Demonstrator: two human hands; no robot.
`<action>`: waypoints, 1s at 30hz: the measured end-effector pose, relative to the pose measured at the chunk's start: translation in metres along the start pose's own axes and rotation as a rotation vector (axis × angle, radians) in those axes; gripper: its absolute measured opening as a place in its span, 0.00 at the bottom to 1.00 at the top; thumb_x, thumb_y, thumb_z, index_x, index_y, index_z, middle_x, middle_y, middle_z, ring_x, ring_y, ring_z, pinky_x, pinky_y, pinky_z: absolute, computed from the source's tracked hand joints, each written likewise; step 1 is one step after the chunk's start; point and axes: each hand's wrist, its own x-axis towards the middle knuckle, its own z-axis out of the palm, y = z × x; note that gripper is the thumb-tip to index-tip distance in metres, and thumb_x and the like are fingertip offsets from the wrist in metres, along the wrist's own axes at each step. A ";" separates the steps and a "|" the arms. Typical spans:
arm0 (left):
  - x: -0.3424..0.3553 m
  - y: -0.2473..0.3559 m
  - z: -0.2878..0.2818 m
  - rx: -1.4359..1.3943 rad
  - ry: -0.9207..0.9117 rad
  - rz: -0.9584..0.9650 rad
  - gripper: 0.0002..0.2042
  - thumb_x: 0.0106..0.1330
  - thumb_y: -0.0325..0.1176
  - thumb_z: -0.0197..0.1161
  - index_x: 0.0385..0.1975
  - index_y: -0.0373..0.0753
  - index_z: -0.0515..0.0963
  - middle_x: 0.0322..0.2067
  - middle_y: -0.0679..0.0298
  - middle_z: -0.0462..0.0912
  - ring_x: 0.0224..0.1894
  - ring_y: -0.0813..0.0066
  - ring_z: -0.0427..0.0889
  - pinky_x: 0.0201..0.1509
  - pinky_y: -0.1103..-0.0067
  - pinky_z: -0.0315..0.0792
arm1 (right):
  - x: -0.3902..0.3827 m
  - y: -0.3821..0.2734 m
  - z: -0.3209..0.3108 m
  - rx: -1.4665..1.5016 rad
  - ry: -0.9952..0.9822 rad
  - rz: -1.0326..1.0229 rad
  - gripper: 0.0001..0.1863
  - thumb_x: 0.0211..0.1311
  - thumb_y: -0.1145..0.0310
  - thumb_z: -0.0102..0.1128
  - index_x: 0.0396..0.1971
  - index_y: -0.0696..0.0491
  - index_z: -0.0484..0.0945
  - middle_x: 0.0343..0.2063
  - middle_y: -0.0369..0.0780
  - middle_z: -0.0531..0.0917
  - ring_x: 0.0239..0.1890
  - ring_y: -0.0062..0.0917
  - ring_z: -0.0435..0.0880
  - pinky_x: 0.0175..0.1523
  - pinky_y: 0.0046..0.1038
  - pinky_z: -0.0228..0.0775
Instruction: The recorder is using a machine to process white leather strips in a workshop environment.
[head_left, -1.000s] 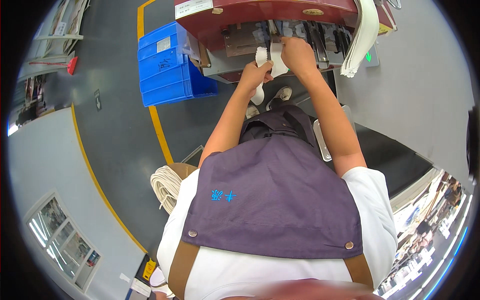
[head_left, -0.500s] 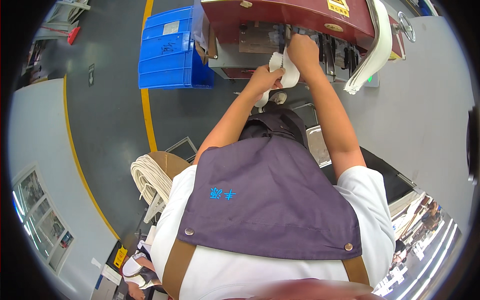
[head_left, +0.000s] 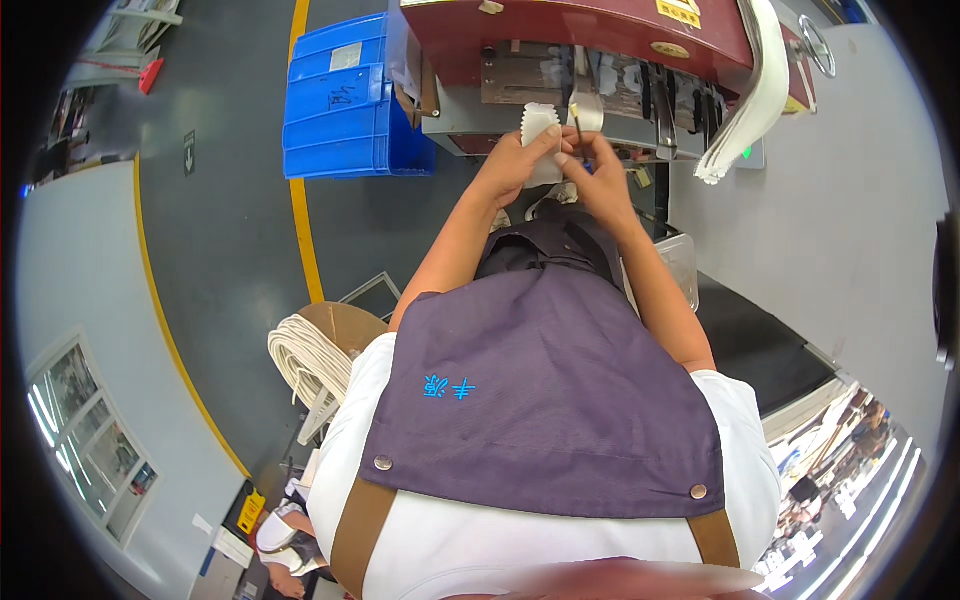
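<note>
My left hand [head_left: 505, 163] is closed on a white strip [head_left: 538, 122] with scalloped edges, held upright in front of the machine. My right hand [head_left: 607, 182] is just right of it, fingers wrapped round a thin tool [head_left: 578, 130] with a pale yellow tip. Both hands' fingertips almost meet, hiding part of the strip. Behind them is the red machine [head_left: 570, 22], with metal guides and black blades in its open front. Another white piece [head_left: 584, 103] lies at a guide above my right hand. A bundle of white strips [head_left: 750, 110] hangs over the machine's right side.
A blue crate [head_left: 335, 110] stands left of the machine, beside a yellow floor line [head_left: 305, 240]. Coiled white cord [head_left: 305, 370] rests on a brown round object near my left elbow. A handwheel [head_left: 818, 50] is at the machine's right. Another person [head_left: 288, 575] is at lower left.
My right hand has come back from the machine's opening and down beside my left hand, and a thin yellow-tipped tool now shows in it. The scalloped strip is held more upright.
</note>
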 end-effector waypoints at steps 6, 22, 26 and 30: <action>-0.002 -0.017 0.006 -0.132 -0.142 -0.134 0.17 0.69 0.42 0.51 0.45 0.33 0.74 0.41 0.62 0.79 0.44 0.76 0.77 0.48 0.79 0.71 | -0.027 0.012 -0.002 0.020 0.036 0.118 0.14 0.56 0.66 0.61 0.38 0.59 0.79 0.25 0.33 0.80 0.30 0.15 0.75 0.39 0.19 0.68; -0.020 -0.040 0.004 0.414 -0.530 -0.393 0.18 0.61 0.38 0.61 0.46 0.34 0.74 0.44 0.56 0.78 0.43 0.72 0.79 0.46 0.78 0.74 | -0.038 0.017 -0.046 0.094 -0.109 0.518 0.12 0.53 0.62 0.61 0.19 0.54 0.75 0.13 0.29 0.71 0.15 0.10 0.65 0.19 0.17 0.54; -0.022 -0.047 0.001 0.846 -0.674 -0.296 0.27 0.50 0.37 0.70 0.51 0.37 0.72 0.47 0.60 0.77 0.51 0.70 0.73 0.57 0.77 0.64 | -0.047 0.010 -0.053 0.234 -0.281 0.482 0.12 0.54 0.62 0.61 0.19 0.52 0.73 0.12 0.28 0.69 0.12 0.09 0.62 0.16 0.15 0.50; -0.011 -0.077 -0.001 0.845 -0.747 -0.174 0.28 0.52 0.37 0.68 0.54 0.36 0.69 0.52 0.59 0.73 0.54 0.70 0.71 0.59 0.77 0.63 | -0.044 0.007 -0.049 0.233 -0.104 0.417 0.12 0.55 0.62 0.61 0.20 0.53 0.73 0.12 0.28 0.69 0.12 0.09 0.62 0.16 0.16 0.50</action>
